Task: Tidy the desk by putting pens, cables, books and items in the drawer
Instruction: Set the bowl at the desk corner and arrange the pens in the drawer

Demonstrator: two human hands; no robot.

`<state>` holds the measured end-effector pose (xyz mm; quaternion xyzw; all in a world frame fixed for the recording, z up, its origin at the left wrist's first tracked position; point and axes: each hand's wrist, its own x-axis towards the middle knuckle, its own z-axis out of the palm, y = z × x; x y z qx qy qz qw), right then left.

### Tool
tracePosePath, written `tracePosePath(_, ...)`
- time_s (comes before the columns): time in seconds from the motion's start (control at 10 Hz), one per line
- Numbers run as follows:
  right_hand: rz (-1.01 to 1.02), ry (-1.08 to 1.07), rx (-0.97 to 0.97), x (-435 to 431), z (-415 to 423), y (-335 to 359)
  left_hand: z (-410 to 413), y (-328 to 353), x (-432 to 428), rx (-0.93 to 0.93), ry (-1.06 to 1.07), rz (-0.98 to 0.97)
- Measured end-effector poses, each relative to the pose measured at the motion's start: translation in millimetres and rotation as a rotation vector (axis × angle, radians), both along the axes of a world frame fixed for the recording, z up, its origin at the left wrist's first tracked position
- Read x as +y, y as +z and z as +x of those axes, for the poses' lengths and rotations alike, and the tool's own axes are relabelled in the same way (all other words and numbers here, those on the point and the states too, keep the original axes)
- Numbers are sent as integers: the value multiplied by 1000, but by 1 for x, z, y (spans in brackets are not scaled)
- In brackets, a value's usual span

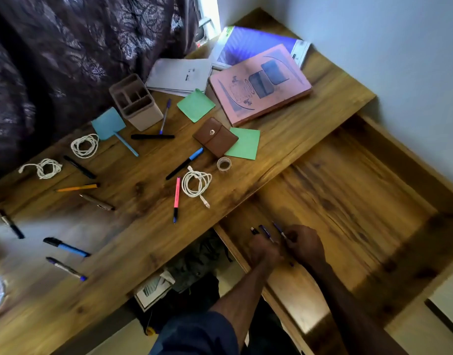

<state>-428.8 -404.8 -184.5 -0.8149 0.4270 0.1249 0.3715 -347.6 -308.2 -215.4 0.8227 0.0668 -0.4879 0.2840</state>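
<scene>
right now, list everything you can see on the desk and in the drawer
cables: 3, white, coiled, desk left and middle
pens and markers: about 12, mixed colours, loose across desk
pen holder: 1, beige, looks empty, desk back
sticky notes: 2 green, 1 blue, by holder and wallet
wallet: 1, brown, desk middle
tape roll: 1, clear, near desk edge
books: 3, pink, purple, white, back corner
drawer: 1, wooden, open
pens in drawer: about 3, dark, at the hands
left hand: in drawer, on pens
right hand: in drawer, on pens
</scene>
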Motion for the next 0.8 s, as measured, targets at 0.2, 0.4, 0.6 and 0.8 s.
tracePosePath(0.2,-10,40,46,0,5,-12,-6,-69,4,45,131,113)
tracePosePath(0.4,-25,47,34,1,7,-20,-4,-34,1,-41,108,94)
tracePosePath(0.6,-57,64,15,2,8,-22,-4,-42,1,-33,114,124)
tracePosePath(0.8,-39,80,0,1,11,-17,-3,-46,1,-23,139,122)
